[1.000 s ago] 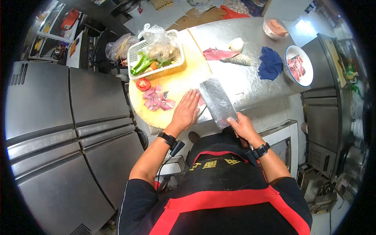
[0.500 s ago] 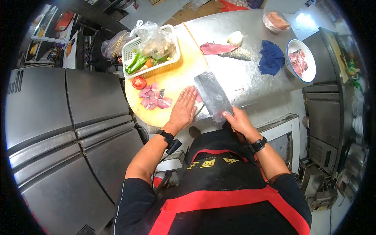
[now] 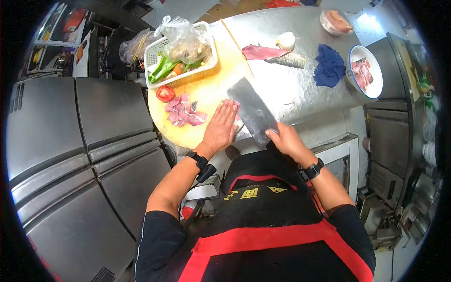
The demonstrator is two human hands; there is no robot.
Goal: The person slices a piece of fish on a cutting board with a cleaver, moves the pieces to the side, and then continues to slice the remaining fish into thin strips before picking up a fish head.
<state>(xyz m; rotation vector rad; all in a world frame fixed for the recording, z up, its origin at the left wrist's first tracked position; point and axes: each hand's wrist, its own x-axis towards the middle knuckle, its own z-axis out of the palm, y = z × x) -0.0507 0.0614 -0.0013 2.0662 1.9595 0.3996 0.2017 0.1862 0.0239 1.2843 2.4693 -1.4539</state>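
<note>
My left hand [image 3: 220,127] lies flat, fingers stretched out, pressing a piece of pink fish meat [image 3: 238,114] at the right edge of the yellow cutting board [image 3: 181,137]. Most of that piece is hidden by the hand and blade. Gripped by its handle, a broad cleaver [image 3: 253,110] is in my right hand [image 3: 287,141], its blade close beside my left fingertips. Thin fish slices [image 3: 183,113] lie in a pile left of my left hand. Half a tomato [image 3: 165,93] sits just behind them.
A white basket [image 3: 213,56] of vegetables and a plastic bag stands on the board's far side. On the metal table [image 3: 300,28] are a fish fillet [image 3: 263,52] with skin, an onion [image 3: 285,41], a blue cloth [image 3: 329,66], a bowl of fish pieces [image 3: 377,89] and a meat tub [image 3: 336,22].
The cleaver blade has shifted slightly left, closer to my left fingers. My left hand stays flat on the fish piece. The view has tilted a little.
</note>
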